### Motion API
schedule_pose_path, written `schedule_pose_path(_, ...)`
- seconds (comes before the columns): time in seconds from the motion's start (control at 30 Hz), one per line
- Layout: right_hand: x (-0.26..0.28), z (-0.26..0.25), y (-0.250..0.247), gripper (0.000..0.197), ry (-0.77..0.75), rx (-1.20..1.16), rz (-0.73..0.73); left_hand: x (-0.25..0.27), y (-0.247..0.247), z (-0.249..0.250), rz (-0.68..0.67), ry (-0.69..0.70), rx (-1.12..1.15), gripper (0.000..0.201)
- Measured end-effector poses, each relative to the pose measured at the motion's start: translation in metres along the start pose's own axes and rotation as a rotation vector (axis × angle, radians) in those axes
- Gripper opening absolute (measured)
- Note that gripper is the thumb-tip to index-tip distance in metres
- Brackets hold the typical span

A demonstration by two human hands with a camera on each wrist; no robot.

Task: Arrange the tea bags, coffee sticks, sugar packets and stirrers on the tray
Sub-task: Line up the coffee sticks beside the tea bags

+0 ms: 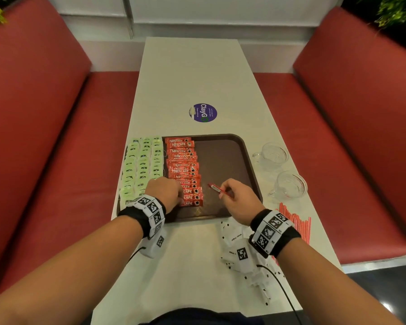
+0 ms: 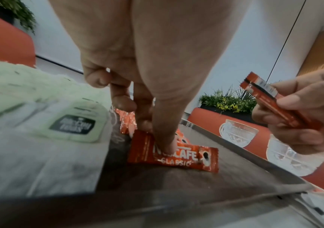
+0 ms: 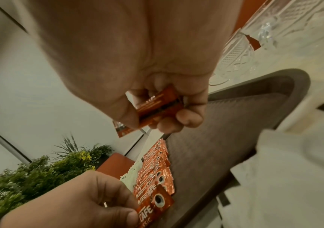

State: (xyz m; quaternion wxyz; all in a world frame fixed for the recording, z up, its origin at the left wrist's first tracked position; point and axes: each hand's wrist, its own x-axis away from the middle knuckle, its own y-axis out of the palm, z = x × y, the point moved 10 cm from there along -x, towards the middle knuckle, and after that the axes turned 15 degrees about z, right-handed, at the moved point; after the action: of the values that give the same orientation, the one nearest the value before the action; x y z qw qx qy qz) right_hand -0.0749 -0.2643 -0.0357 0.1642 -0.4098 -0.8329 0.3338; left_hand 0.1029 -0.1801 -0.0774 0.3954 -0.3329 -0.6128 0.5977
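A: Nearest us on the tabletop (image 1: 192,254), white sugar packets (image 1: 234,238) in a loose heap under the right wrist, red stirrers (image 1: 298,221) just beside them.

B: On to the tray (image 1: 223,216). The left hand (image 1: 165,192) is down on the nearest coffee stick (image 2: 173,155), fingers (image 2: 168,148) pressing the end of the red row (image 1: 184,170).

A: And the right hand (image 1: 238,200) hangs over the bare brown half, fingers curled round a spare stick (image 1: 217,189), lifted off the tray.

B: Left of the row, green tea bags (image 1: 142,165) in columns, filling that side.

A: Two glass cups (image 1: 281,170) off the tray's right edge, close to it, between tray and tabletop edge.

B: Further up, a round purple sticker (image 1: 203,112), then bare tabletop, with red benches (image 1: 352,127) on both sides.
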Motion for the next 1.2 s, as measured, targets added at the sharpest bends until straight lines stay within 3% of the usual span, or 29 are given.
schedule_pose_path(0.23,-0.004,-0.003,0.018,0.004,-0.029,0.083,-0.078,-0.003,-0.006,-0.004,0.068,-0.019,0.045,0.020)
schedule_pose_path(0.37,-0.009,-0.012,0.031,0.006,-0.058,0.099,-0.119,0.005,-0.036,0.006,0.207,0.048,0.420,0.033)
schedule_pose_path(0.43,-0.012,-0.019,0.037,0.007,-0.081,0.092,-0.139,0.013,-0.047,0.017,0.194,0.127,0.524,0.022)
schedule_pose_path(0.53,-0.015,-0.026,0.044,0.009,-0.092,0.080,-0.151,0.019,-0.039,0.019,0.140,0.175,0.433,0.013)
schedule_pose_path(0.7,-0.025,-0.009,0.051,0.031,-0.023,0.236,-0.141,0.026,-0.017,-0.014,0.092,-0.006,0.294,0.010)
schedule_pose_path(0.83,-0.023,0.006,0.067,0.024,-0.009,0.470,-0.258,0.034,-0.004,-0.012,0.078,-0.004,0.153,0.018)
schedule_pose_path(1.03,-0.022,0.002,0.076,0.024,0.004,0.489,-0.280,0.031,-0.001,-0.018,0.110,-0.065,-0.004,0.027)
schedule_pose_path(1.2,-0.024,-0.001,0.082,0.030,0.021,0.515,-0.302,0.032,-0.005,-0.024,0.126,-0.074,-0.047,0.046)
